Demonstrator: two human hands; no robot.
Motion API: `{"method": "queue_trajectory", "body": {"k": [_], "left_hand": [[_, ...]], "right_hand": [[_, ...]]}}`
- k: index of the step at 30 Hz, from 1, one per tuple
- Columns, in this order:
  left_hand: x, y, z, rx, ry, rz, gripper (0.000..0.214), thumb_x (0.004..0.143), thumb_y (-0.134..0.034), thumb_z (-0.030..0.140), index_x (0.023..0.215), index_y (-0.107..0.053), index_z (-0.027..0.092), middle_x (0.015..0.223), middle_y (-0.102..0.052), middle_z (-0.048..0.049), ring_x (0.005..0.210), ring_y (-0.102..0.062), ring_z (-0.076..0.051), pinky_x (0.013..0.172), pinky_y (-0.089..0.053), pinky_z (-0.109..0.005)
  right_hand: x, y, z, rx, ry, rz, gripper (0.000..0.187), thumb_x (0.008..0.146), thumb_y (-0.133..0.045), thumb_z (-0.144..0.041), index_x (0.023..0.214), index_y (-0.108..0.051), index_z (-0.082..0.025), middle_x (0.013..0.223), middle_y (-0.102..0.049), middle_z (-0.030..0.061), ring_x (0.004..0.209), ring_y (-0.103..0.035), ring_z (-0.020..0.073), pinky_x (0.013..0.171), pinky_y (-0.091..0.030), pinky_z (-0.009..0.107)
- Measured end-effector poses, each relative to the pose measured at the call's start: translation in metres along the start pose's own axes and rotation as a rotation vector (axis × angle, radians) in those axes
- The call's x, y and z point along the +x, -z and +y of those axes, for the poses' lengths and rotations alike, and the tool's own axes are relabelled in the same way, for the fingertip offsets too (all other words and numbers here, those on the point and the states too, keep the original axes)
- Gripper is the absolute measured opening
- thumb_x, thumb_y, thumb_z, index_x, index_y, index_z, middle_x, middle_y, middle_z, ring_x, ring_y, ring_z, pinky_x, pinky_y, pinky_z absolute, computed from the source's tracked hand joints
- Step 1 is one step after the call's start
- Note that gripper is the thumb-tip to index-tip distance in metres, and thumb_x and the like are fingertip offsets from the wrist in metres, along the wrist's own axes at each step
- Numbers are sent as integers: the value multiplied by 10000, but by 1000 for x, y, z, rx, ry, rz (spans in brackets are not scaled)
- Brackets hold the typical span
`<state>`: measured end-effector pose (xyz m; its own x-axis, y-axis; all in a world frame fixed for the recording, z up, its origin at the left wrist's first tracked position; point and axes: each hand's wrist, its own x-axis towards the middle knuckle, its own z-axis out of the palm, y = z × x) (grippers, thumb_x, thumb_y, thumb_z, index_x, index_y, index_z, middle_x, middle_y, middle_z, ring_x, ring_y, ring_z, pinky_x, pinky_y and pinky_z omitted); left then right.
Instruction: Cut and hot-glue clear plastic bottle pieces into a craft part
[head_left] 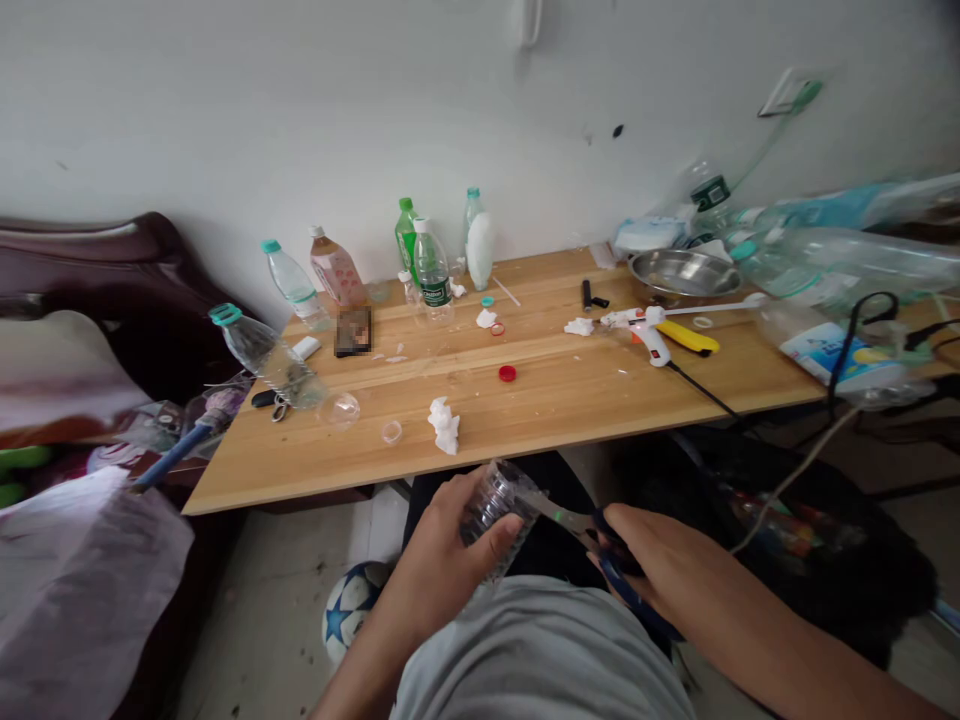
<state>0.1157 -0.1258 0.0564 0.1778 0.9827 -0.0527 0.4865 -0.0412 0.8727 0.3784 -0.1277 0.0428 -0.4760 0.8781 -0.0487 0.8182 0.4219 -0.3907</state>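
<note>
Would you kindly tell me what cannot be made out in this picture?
Head view:
Scissors: finger loops partly hidden by right hand.
Bottle: one side hidden by left hand.
Ball: partly hidden by left forearm.
Dark item: surface blurred by pixelation.

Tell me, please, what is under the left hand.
Some ribbed clear plastic, held in the left hand, shows around the thumb; what lies beneath the palm is covered.

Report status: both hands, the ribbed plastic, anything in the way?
Left hand gripping clear ribbed plastic. Right hand on scissors, blades at the plastic's upper end. Table just beyond; nothing seen blocking the blades.
</note>
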Motion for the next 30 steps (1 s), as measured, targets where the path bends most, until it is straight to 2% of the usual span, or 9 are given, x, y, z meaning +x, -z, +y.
{"method": "queue_trajectory", "body": {"k": [3,6,11,19,23,30], "left_hand": [[2,1,3,-88,-17,-62,496,897,-658,441,1344,-584,237,1341,-656,-103,1228,-624,-267,1072,-488,-455],[2,0,4,-120,-20,-79,490,894,-665,440,1335,-594,238,1304,-672,-104,1181,-646,-271,1019,-527,-444],[3,-2,2,-87,-49,-30,509,878,-690,430,1337,-591,235,1329,-643,-111,1237,-606,-273,1049,-504,-454],[4,-8,6,-109,-62,86,554,817,-760,373,1329,-600,233,1345,-629,-117,1281,-589,-276,1094,-465,-469],[4,-10,5,-94,-69,101,562,808,-769,362,1328,-599,229,1345,-622,-112,1287,-581,-262,1110,-451,-451],[2,-11,2,-3,-83,145,560,819,-757,357,1339,-587,236,1364,-603,-111,1294,-575,-264,1114,-447,-466]], "right_hand": [[-4,-8,3,37,28,42,197,773,-620,-77,846,-517,-228,826,-672,19,773,-681,198,673,-490,282],[-4,-10,4,42,3,10,246,726,-612,-32,857,-531,-224,839,-673,19,787,-680,202,691,-495,290],[-1,-4,1,41,-61,-77,226,723,-642,-38,825,-546,-215,821,-693,27,781,-690,230,681,-510,316],[-4,2,-1,7,-56,-42,244,722,-647,-35,801,-517,-226,787,-665,13,752,-676,216,650,-479,305],[-7,-2,4,-6,-1,-22,201,778,-601,-67,862,-512,-227,840,-663,32,785,-669,212,680,-486,314],[-7,-10,9,17,9,12,205,732,-597,-82,874,-535,-215,861,-681,51,815,-671,225,705,-486,326]]}}
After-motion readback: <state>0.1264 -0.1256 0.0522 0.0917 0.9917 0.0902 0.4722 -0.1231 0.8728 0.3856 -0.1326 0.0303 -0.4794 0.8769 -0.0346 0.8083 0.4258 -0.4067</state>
